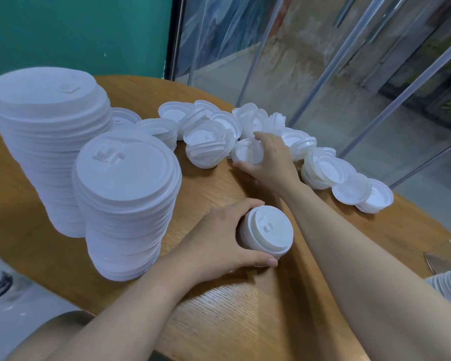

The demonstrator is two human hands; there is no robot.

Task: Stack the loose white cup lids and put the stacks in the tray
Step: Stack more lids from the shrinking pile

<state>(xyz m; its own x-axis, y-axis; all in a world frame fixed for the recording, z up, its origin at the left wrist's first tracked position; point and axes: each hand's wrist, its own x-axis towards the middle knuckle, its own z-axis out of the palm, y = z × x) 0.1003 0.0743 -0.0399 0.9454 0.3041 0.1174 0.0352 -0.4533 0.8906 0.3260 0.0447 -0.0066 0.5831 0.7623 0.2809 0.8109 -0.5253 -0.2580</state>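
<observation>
Wooden table [232, 308]: two tall lid stacks [125, 204] left | my left hand [219, 238] grips short lid stack [267, 231] | my right hand [268, 162] curls round loose lid [246, 153]

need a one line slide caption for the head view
Left hand grips a short lid stack while the right hand grasps a loose lid on the wooden table.

A round wooden table [245, 321] with visible grain fills the near scene. A teal wall [76, 29] stands far left; clear plastic strip curtains [310, 61] hang far right over a pale floor [427, 183].
</observation>
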